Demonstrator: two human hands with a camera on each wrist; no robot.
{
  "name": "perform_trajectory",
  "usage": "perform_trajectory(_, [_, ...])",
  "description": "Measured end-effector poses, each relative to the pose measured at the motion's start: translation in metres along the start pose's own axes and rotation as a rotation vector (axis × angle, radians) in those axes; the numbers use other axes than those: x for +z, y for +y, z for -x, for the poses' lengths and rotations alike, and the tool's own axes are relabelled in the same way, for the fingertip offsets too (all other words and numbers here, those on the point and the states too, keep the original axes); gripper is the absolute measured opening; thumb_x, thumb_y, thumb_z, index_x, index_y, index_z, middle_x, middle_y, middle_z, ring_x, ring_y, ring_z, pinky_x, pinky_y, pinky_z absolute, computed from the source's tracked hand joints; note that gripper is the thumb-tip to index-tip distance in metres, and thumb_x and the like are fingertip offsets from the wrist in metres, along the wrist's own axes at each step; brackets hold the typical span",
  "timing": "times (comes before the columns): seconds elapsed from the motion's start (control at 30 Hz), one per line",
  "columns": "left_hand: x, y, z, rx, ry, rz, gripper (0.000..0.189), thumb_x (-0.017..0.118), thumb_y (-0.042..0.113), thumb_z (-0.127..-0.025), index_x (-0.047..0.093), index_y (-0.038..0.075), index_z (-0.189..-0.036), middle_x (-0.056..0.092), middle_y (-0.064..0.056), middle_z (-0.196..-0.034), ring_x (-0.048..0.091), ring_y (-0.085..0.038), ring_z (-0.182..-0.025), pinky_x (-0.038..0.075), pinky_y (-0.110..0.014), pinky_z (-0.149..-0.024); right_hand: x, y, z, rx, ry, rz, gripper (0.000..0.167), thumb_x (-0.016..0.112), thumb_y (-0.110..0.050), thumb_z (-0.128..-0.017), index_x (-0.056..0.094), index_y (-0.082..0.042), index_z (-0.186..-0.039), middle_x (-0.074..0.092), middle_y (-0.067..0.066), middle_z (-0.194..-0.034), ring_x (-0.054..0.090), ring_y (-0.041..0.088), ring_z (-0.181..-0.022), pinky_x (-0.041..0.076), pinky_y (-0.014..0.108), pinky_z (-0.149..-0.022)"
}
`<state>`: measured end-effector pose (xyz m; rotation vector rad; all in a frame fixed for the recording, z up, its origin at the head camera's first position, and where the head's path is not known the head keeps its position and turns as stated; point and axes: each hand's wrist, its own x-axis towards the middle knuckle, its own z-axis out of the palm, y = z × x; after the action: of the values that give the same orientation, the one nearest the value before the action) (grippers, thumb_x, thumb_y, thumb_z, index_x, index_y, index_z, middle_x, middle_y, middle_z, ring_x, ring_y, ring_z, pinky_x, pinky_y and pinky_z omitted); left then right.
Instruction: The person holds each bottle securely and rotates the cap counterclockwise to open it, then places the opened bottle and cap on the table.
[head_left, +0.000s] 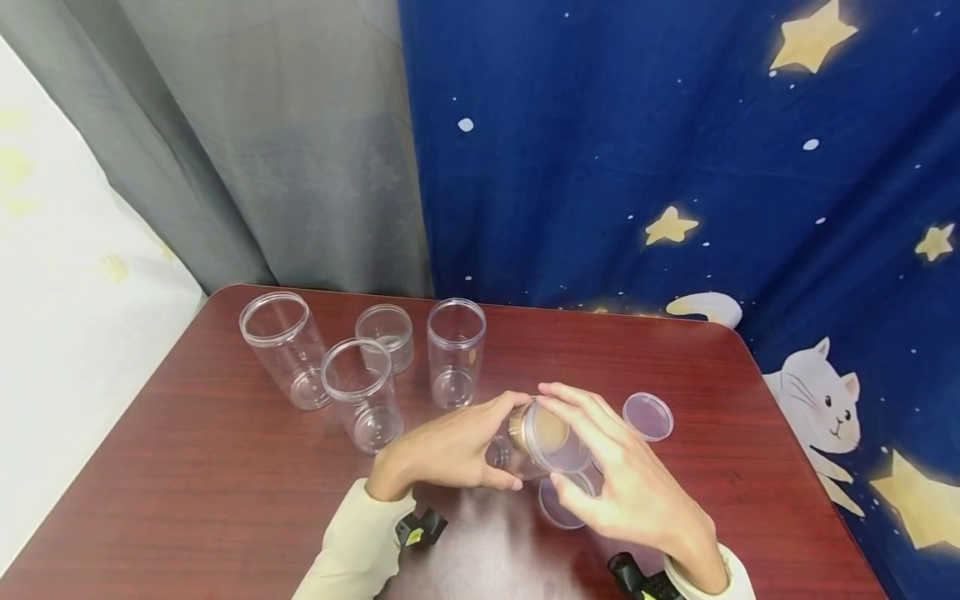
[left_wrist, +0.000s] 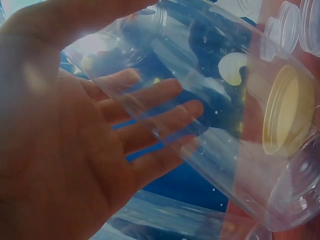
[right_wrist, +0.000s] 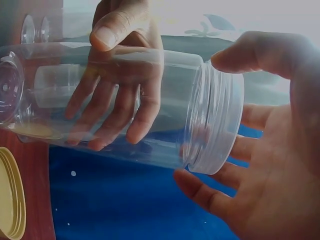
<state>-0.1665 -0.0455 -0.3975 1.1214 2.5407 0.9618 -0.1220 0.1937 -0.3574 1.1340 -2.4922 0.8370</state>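
Note:
A clear plastic jar [right_wrist: 175,90] lies tilted on its side between the two hands, its base toward the table in the right wrist view. My left hand [head_left: 453,446] grips the jar's body, thumb on one side and fingers on the other. Around the translucent screw lid [right_wrist: 227,120] at the jar's mouth, my right hand [head_left: 633,479] curls its thumb and fingers. The lid sits over the threaded rim. Through the jar, a yellow lid [left_wrist: 290,110] shows on the table beyond; the jar itself looks empty.
Three tall clear jars [head_left: 288,350] and a short clear jar [head_left: 397,346] stand uncapped at the table's back left. One loose clear lid [head_left: 648,417] lies at the right, another [head_left: 558,504] under the hands. Curtains hang behind the reddish-brown table [head_left: 187,467].

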Motion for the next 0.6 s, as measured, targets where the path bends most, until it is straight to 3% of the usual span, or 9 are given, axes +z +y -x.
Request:
perform_trajectory(0.27, [-0.0011,-0.0002,0.0016,0.020,-0.031,0.022,0.088,0.084,0.036,-0.078,0.031,0.020,-0.147,0.055,0.003,-0.136,0.054,-0.005,-0.121,0.044,-0.030,-0.105,-0.0027,-0.0038,0.0002,-0.043,-0.031,0.015,0.080,0.075,-0.016,-0.070,0.049,-0.017,-0.145,0.046,-0.001,-0.148,0.045,0.015,-0.134,0.032,0.016,-0.109])
perform_trajectory(0.6, [0.0003,0.0002,0.0018,0.045,-0.045,0.050,0.087,0.083,0.034,-0.079,0.031,0.021,-0.147,0.055,0.003,-0.135,0.054,-0.005,-0.118,0.045,-0.029,-0.102,-0.0084,-0.0037,-0.0006,-0.109,-0.039,-0.060,0.081,0.070,-0.008,-0.068,0.047,-0.010,-0.146,0.047,0.006,-0.146,0.045,0.017,-0.132,0.033,0.015,-0.107])
